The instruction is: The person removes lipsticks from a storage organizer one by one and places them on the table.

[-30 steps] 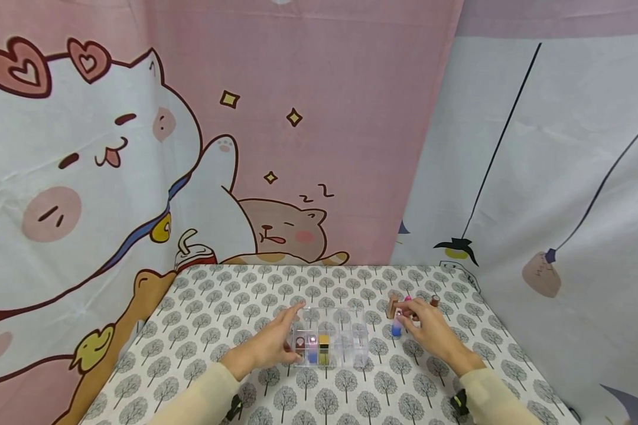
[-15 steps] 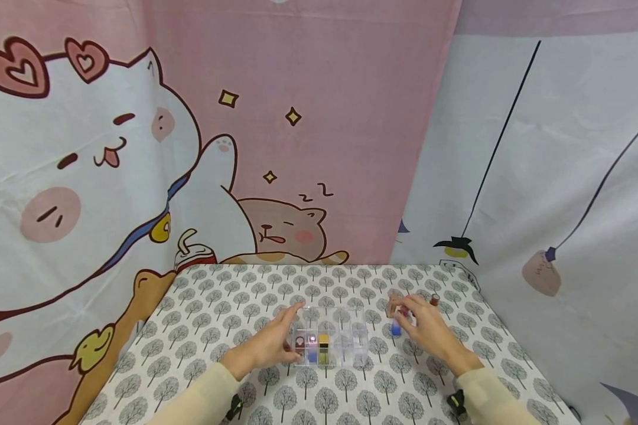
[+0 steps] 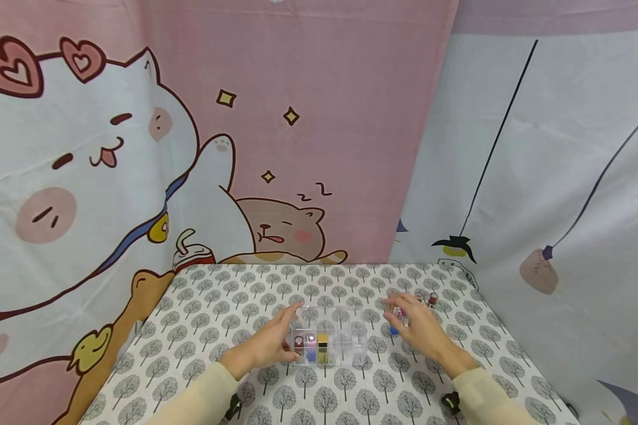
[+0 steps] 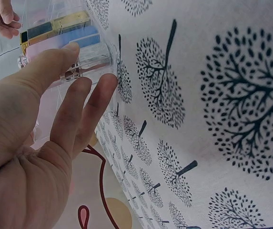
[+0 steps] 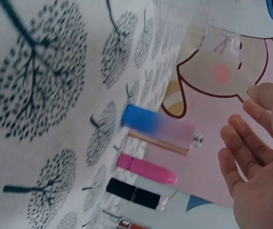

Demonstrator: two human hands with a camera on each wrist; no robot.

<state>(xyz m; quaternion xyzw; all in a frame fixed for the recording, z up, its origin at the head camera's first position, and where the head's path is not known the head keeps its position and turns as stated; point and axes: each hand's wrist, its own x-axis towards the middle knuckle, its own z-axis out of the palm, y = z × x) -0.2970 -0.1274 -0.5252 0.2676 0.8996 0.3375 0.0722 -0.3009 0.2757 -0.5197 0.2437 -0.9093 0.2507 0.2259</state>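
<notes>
Blue-and-pink tube [image 5: 157, 125] stands on the tabletop [image 3: 191, 330], well clear of the clear box [image 3: 345, 342], which lies at its 9 o'clock. Flat gold-edged item [image 5: 161, 143] just beside it, bright pink tube [image 5: 148, 168] and black tube [image 5: 135, 193] toward 6 o'clock in the right wrist view; brown tube [image 3: 433, 300] at about 2 o'clock in the head view. Right hand [image 3: 417, 321] over this cluster, thumb and fingers apart, nothing held; contact with any tube not seen. My read: a pick, grip not yet made. Neighbours stand close, so best to come straight down, thumb toward 8 o'clock, fingertips toward 2, and pinch one tube by its smooth sides, keeping off the bead-like top. Lift upright before any sideways travel; a slanted pull could topple the row. Left hand [image 3: 268, 342] at the box's 9 o'clock edge, thumb and fingers spread, not clenched; worth bracing there lightly, since a light box would probably slide. Box bears tubes around its 7 to 8 o'clock, among them a gold-and-black tube [image 3: 322, 342]; keep fingertips off those.
</notes>
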